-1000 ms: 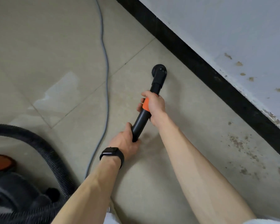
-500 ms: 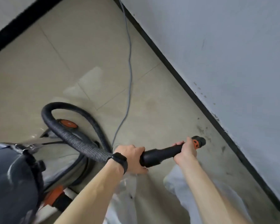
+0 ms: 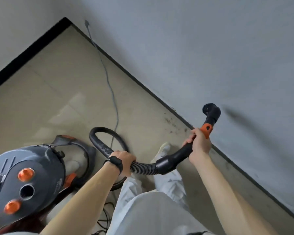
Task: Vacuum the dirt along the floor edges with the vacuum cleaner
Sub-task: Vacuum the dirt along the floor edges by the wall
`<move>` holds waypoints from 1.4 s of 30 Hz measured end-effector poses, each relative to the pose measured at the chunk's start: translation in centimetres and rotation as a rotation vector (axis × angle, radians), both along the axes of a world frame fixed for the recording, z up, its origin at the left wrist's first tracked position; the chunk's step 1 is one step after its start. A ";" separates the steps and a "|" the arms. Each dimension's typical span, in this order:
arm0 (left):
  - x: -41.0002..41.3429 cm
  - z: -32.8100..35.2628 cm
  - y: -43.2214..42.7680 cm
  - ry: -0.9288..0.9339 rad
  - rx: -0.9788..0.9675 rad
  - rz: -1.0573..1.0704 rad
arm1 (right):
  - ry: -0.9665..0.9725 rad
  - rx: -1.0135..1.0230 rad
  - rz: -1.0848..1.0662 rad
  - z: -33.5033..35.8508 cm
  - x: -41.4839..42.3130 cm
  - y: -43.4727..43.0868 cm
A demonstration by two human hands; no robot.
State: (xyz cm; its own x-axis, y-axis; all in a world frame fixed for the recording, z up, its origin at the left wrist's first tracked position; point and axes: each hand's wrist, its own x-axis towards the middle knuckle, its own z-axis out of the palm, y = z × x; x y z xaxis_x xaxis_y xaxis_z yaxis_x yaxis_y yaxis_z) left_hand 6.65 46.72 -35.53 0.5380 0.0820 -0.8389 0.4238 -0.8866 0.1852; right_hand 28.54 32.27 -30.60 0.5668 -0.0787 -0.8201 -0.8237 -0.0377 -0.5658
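Fingers of the right hand (image 3: 199,145) wrap the black wand (image 3: 183,154) below its orange collar (image 3: 206,130); the left hand (image 3: 124,158) grips the ribbed hose (image 3: 143,167). The nozzle (image 3: 210,110) points up, seemingly off the floor. The dirt (image 3: 171,123) lies down-left of it by the skirting (image 3: 151,92), nearest the right hand.

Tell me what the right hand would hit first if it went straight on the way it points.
Probably the black skirting board under the grey wall, just beyond the right hand; depth is unclear.
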 end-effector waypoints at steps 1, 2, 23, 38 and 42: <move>0.4 1.0 -1.1 0.022 -0.009 -0.008 | -0.023 0.046 0.016 1.8 -0.2 -1.3; 0.8 2.0 -2.3 0.053 -0.023 -0.004 | -0.042 0.090 0.036 3.4 -0.5 -2.7; 12.3 9.7 -35.7 -0.159 -0.247 0.455 | 0.147 0.468 0.210 6.1 1.3 -31.5; 8.1 -3.9 -37.7 0.063 -0.210 0.586 | 0.311 0.215 0.310 -9.4 -1.7 -32.8; 6.1 -11.1 -34.7 0.066 -0.220 0.640 | 0.354 0.188 0.335 -16.6 -3.3 -29.6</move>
State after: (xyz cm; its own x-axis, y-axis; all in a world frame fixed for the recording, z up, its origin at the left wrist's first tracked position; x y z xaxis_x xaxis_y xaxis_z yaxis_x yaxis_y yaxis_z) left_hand 12.77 12.04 -46.62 0.3873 0.1905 -0.9020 0.8690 -0.4023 0.2882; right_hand 25.25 2.71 -47.19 0.2213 0.2266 -0.9485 -0.9260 -0.2561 -0.2773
